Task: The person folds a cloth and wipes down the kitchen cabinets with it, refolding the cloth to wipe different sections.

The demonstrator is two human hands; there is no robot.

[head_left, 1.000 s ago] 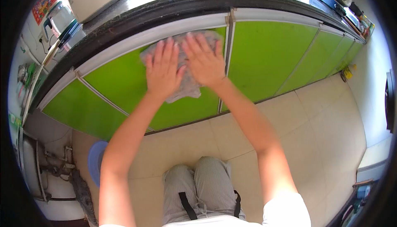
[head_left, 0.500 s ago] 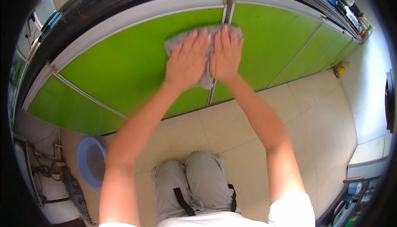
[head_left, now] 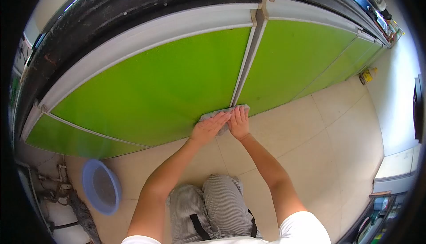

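Observation:
A grey cloth (head_left: 223, 114) lies pressed against the bottom edge of the green cabinet doors, just below the seam between two of them. My left hand (head_left: 210, 126) rests flat on its left part with fingers stretched up and to the right. Beside it, my right hand (head_left: 239, 122) presses the right part, fingers extended toward the seam. The fingertips of both hands nearly meet. Part of the cloth is hidden under the palms. The wide green door (head_left: 164, 75) spreads to the left, another green door (head_left: 293, 57) to the right.
A dark countertop edge (head_left: 146, 0) runs above the doors. On the beige tiled floor (head_left: 306, 155) stands a blue basin (head_left: 101, 187), to the left. Pipes (head_left: 60, 177) are at the lower left. A small yellow object (head_left: 367, 75) sits at the far right by the wall.
Both hands have slid the cloth down from the upper part of the doors to their bottom edge. The view has shifted slightly.

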